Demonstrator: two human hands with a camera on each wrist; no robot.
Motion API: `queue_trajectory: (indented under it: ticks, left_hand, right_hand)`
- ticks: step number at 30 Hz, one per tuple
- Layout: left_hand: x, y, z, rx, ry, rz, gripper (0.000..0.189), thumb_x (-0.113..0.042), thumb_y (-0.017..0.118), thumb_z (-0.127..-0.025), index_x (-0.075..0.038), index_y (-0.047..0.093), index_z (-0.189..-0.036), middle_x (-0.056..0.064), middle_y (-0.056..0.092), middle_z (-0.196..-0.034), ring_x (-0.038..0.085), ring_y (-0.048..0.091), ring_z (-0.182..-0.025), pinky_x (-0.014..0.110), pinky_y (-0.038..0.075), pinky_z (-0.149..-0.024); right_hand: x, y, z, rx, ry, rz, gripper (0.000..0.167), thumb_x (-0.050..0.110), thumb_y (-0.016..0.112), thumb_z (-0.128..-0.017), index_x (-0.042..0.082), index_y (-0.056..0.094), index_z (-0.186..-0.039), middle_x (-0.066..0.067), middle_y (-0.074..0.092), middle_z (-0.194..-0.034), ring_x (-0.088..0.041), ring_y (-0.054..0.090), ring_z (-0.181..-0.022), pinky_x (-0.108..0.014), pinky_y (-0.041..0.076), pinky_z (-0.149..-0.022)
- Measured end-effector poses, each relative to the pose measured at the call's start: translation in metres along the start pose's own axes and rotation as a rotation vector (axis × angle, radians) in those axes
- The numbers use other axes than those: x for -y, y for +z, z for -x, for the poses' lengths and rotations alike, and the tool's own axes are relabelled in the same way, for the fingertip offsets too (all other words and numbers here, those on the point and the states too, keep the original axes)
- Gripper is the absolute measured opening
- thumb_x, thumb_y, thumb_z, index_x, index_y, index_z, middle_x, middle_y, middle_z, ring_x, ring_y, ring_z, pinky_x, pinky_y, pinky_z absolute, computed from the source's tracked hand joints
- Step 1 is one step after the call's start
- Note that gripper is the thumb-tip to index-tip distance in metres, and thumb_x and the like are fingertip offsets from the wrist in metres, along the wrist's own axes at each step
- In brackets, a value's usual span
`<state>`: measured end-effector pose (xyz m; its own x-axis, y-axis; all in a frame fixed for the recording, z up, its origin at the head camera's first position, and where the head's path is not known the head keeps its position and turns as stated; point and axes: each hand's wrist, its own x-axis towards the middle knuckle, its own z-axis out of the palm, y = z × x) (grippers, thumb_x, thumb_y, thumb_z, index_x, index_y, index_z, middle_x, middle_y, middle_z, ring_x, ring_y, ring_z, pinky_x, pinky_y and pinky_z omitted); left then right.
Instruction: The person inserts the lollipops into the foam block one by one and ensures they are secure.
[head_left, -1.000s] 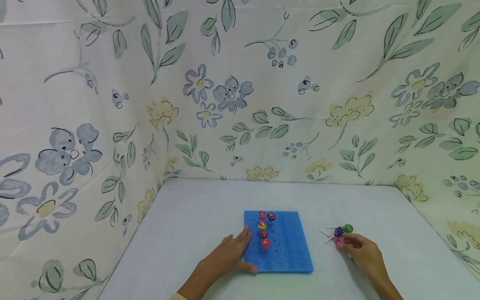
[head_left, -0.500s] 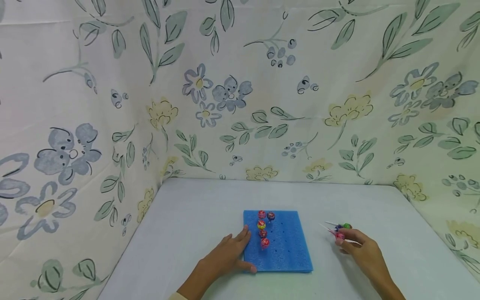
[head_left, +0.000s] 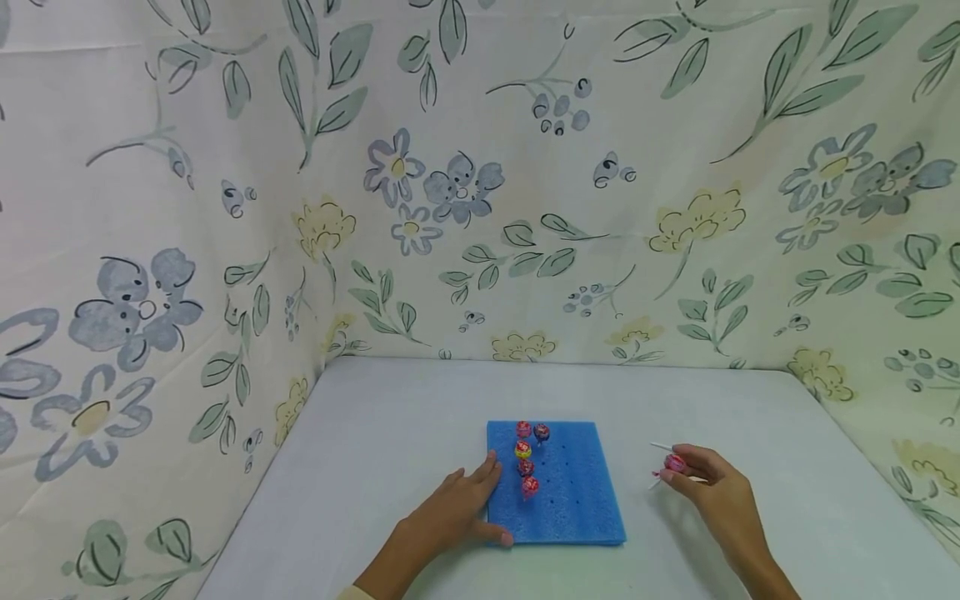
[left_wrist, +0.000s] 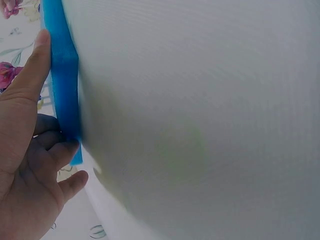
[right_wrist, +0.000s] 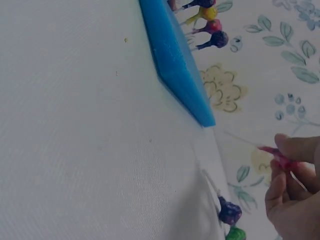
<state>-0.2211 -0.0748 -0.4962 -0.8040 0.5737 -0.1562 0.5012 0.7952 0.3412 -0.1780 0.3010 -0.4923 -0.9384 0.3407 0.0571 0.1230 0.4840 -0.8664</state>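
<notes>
A blue foam board [head_left: 585,521] lies on the white table, with several wrapped lollipops [head_left: 523,450] standing in it, most in a column at its left. My left hand [head_left: 457,504] rests along the board's left side, its thumb at the near edge and its fingers extended. To the right of the board, my right hand [head_left: 716,487] pinches a pink lollipop [head_left: 674,463] between thumb and fingers, off the table, its stick pointing left. Below that hand in the right wrist view lie a purple lollipop [right_wrist: 230,211] and a green lollipop [right_wrist: 236,233]; the head view hides their heads.
Rows of small holes [head_left: 572,482] show in the board's middle and right. The white table [head_left: 390,417] extends around the board. Floral cloth [head_left: 525,250] hangs behind the table and at both sides.
My right hand has gripped the pink lollipop and raised it away from the purple and green ones, its head tilting upward. My left hand and the board stay where they were.
</notes>
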Motion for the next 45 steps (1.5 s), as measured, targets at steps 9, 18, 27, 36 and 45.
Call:
queue_trajectory:
  ticks: [9,18,27,36,45]
  left_hand:
    - [-0.001,-0.001,0.0,0.003,-0.002,0.001,0.107,-0.065,0.078,-0.083,-0.004,0.04,-0.163,0.014,0.032,-0.173,0.031,0.043,-0.154,0.056,0.035,-0.125]
    - [0.0,0.0,0.0,0.001,0.0,0.003,0.107,-0.065,0.078,-0.083,-0.005,0.04,-0.163,0.014,0.032,-0.173,0.031,0.043,-0.154,0.056,0.034,-0.125]
    - [-0.001,0.0,0.001,-0.009,0.017,-0.02,0.106,-0.065,0.079,-0.083,-0.004,0.042,-0.162,0.014,0.033,-0.172,0.031,0.044,-0.153,0.056,0.036,-0.124]
    - [0.0,-0.001,0.001,-0.009,0.026,-0.024,0.106,-0.065,0.078,-0.084,-0.003,0.041,-0.162,0.015,0.033,-0.172,0.031,0.044,-0.153,0.056,0.037,-0.124]
    - [-0.001,-0.002,0.0,0.004,0.004,-0.011,0.107,-0.065,0.079,-0.083,-0.004,0.04,-0.163,0.014,0.032,-0.173,0.031,0.043,-0.154,0.056,0.036,-0.124]
  right_hand:
    - [0.005,0.011,0.002,-0.007,-0.128,-0.135,0.047,0.023,0.072,-0.104,0.011,0.062,-0.147,-0.006,0.081,-0.111,-0.016,0.077,-0.09,-0.023,0.063,-0.076]
    - [0.017,0.02,0.004,0.008,-0.053,-0.261,0.054,0.024,0.081,-0.096,0.004,0.064,-0.143,0.002,0.082,-0.11,-0.001,0.077,-0.095,-0.015,0.059,-0.082]
    - [0.025,0.04,0.005,-0.012,-0.024,-0.158,0.036,0.038,0.08,-0.096,0.006,0.082,-0.115,0.003,0.082,-0.099,-0.018,0.072,-0.089,-0.023,0.06,-0.077]
    - [0.032,0.059,0.004,0.048,-0.053,-0.183,0.035,0.031,0.08,-0.097,0.003,0.079,-0.118,-0.007,0.08,-0.108,-0.011,0.072,-0.089,-0.019,0.059,-0.078]
    - [0.036,0.08,0.002,0.132,-0.034,-0.196,0.025,0.026,0.08,-0.097,0.006,0.082,-0.114,-0.005,0.082,-0.109,-0.008,0.074,-0.099,-0.016,0.057,-0.085]
